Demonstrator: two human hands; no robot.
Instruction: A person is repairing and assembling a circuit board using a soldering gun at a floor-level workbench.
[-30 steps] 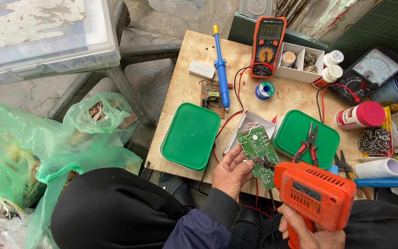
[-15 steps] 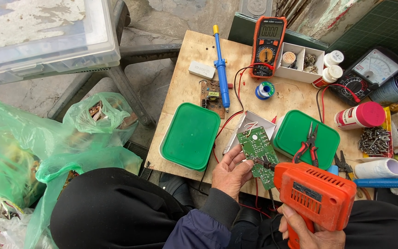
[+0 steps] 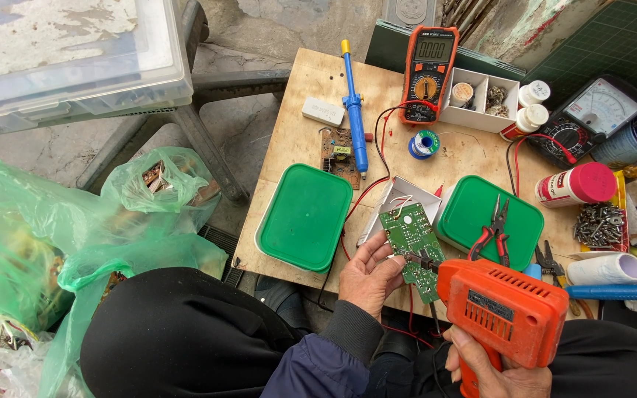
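My left hand [image 3: 369, 274] pinches the green board [image 3: 411, 249] over the table's [image 3: 311, 81] near edge, its long axis running from upper left down to lower right. My right hand [image 3: 489, 368] clamps the orange drill [image 3: 506, 309], nose pointing left at the board.

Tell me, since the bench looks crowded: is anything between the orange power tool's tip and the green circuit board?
Nothing visible. The left hand holds the green circuit board up off the bench, and the orange power tool in the right hand has its tip right at the board, with no wire or tool between them.
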